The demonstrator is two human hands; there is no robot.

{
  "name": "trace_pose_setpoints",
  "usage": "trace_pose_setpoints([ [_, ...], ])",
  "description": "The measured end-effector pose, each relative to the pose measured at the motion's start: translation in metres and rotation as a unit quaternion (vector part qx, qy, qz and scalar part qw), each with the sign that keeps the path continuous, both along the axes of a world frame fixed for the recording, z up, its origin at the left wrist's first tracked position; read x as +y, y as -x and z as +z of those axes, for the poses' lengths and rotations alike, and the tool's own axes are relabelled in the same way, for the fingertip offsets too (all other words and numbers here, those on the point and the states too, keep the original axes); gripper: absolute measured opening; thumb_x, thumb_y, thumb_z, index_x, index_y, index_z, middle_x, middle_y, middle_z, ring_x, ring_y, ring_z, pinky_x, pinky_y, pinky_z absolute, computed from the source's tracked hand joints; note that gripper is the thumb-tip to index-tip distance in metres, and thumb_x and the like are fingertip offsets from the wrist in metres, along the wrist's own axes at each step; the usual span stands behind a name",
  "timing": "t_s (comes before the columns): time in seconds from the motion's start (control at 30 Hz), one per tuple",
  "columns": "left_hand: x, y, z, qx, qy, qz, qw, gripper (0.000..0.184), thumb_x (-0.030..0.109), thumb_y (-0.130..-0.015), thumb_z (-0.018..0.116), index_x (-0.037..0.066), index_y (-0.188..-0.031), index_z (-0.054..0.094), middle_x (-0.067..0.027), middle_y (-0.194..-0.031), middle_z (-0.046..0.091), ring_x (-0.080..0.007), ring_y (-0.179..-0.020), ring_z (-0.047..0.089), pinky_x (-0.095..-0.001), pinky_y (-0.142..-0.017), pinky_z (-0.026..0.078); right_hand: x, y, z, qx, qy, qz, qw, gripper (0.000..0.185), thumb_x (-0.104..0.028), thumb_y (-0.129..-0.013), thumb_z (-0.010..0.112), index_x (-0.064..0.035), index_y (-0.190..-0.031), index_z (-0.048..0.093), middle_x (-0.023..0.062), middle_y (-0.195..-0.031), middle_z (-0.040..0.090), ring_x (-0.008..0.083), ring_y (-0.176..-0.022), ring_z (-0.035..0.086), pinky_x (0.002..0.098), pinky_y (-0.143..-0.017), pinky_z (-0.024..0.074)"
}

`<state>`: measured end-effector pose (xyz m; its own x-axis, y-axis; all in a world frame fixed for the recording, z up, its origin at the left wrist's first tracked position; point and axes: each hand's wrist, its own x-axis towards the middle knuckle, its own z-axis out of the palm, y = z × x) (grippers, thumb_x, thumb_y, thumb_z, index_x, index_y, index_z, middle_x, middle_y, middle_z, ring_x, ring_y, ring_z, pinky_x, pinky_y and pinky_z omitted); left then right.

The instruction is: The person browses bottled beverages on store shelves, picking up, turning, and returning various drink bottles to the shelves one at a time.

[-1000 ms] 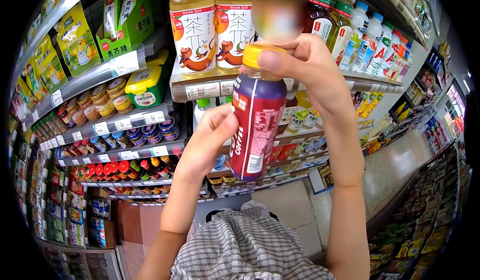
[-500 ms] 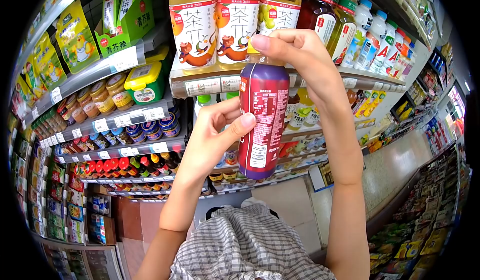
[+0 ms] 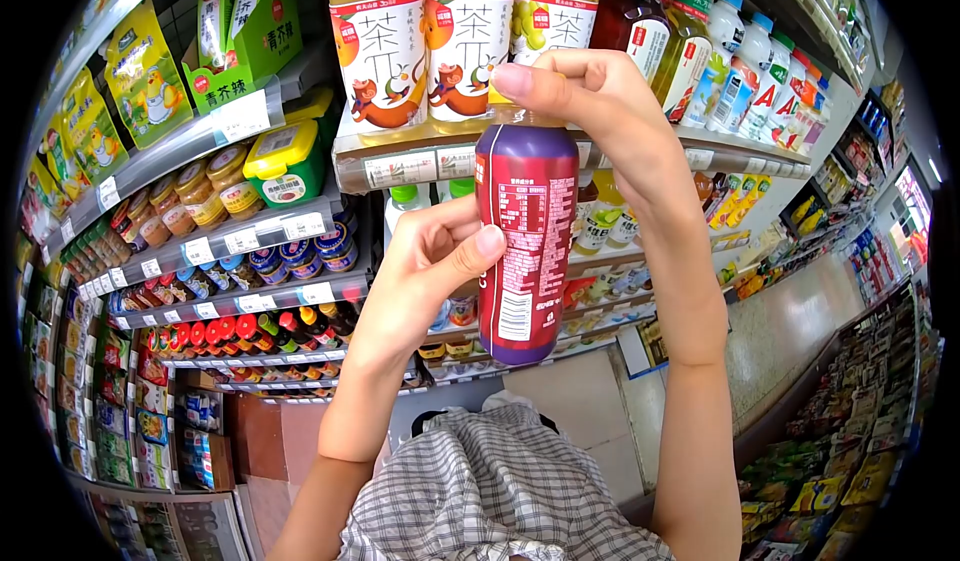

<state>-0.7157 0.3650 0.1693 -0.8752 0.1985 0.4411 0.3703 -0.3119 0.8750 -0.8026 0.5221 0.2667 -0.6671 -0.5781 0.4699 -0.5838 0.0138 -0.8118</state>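
Observation:
A purple and dark red drink bottle [image 3: 528, 246] hangs upright before me, its back label with a barcode and a printed table facing the camera. My left hand [image 3: 440, 256] is closed around its left side, thumb on the front and fingers behind. At the top, my right hand [image 3: 575, 91] pinches the yellow cap, which the thumb and fingers mostly hide. Just behind the bottle, large tea bottles [image 3: 378, 51] with white labels stand on a shelf.
Dark tea bottles [image 3: 630, 21] and white-labelled bottles [image 3: 745, 76] continue along the shelf to the right. Jars [image 3: 235, 176] and yellow pouches [image 3: 145, 81] fill the left shelves. A tiled aisle floor [image 3: 790, 311] runs off at right, beside packed goods [image 3: 860, 401].
The bottle has turned slightly, so its label table sits a little further left. My right hand has shifted slightly left and up. Both hands keep their hold.

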Motion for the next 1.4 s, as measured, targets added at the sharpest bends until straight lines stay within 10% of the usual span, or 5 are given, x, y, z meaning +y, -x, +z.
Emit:
trace_pose_setpoints([
  [0.53, 0.002, -0.005, 0.000, -0.001, 0.004, 0.023, 1.000, 0.044, 0.025, -0.089, 0.068, -0.006, -0.118, 0.058, -0.0099, -0.106, 0.067, -0.0119, -0.095, 0.062, -0.0286, -0.089, 0.047, 0.007, 0.007, 0.001, 0.022, -0.049, 0.039, 0.998, 0.039, -0.042, -0.082, 0.068, -0.0031, -0.079, 0.066, -0.0011, -0.074, 0.061, 0.0038, -0.072, 0.053, 0.0201, -0.068, 0.0399],
  [0.83, 0.001, -0.009, -0.007, 0.104, 0.158, 0.233, 0.954, 0.064, 0.026, -0.051, 0.090, -0.002, -0.104, 0.069, -0.0120, -0.092, 0.070, -0.0171, -0.080, 0.065, -0.0302, -0.081, 0.047, 0.027, 0.007, 0.011, 0.160, -0.043, 0.172, 0.971, 0.043, -0.027, -0.062, 0.086, -0.0006, -0.092, 0.069, 0.0038, -0.085, 0.063, 0.0140, -0.086, 0.059, 0.0283, -0.082, 0.0447],
  [1.17, 0.023, -0.032, 0.007, 0.278, 0.336, 0.477, 0.763, 0.054, 0.035, -0.058, 0.086, 0.002, -0.095, 0.067, -0.0029, -0.069, 0.066, -0.0174, -0.056, 0.059, -0.0349, -0.080, 0.038, 0.042, -0.025, 0.022, 0.364, -0.150, 0.007, 0.919, 0.038, -0.033, -0.064, 0.084, -0.0054, -0.085, 0.068, 0.0043, -0.074, 0.063, 0.0166, -0.065, 0.055, 0.0288, -0.062, 0.0429],
  [1.4, 0.025, -0.033, 0.012, 0.211, 0.315, 0.419, 0.825, 0.061, 0.027, -0.056, 0.087, 0.004, -0.108, 0.065, -0.0059, -0.090, 0.070, -0.0154, -0.077, 0.063, -0.0330, -0.083, 0.038, 0.042, -0.019, 0.037, 0.430, -0.185, 0.077, 0.880, 0.041, -0.033, -0.066, 0.082, -0.0038, -0.091, 0.067, 0.0069, -0.080, 0.064, 0.0226, -0.073, 0.058, 0.0376, -0.077, 0.0437],
])
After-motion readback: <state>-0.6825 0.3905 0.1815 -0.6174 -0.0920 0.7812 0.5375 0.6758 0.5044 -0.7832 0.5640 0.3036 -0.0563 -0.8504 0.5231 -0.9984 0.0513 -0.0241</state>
